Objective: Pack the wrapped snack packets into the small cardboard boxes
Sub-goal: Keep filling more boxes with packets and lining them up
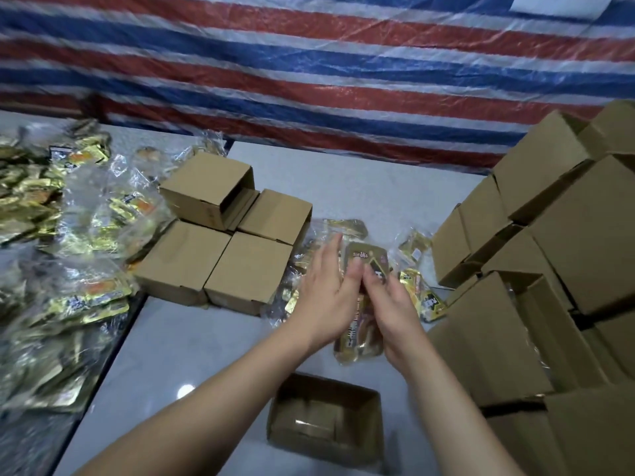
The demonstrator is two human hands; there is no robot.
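Head view: both hands hold one snack packet (pixel 366 266) above the tabletop (pixel 192 338), left hand (pixel 324 297) flat against it, right hand (pixel 391 307) curled round its edge. Its long axis points away from the person, and the open box (pixel 324 419) waits just below, toward the person.

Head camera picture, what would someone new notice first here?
Two hands, left hand and right hand, meet mid-table over a snack packet. An open box sits just below them. Cardboard boxes pile up on the right, gold packets on the left.

A red, white and blue striped tarpaulin (pixel 309 63) hangs behind the pale grey table (pixel 360 187).
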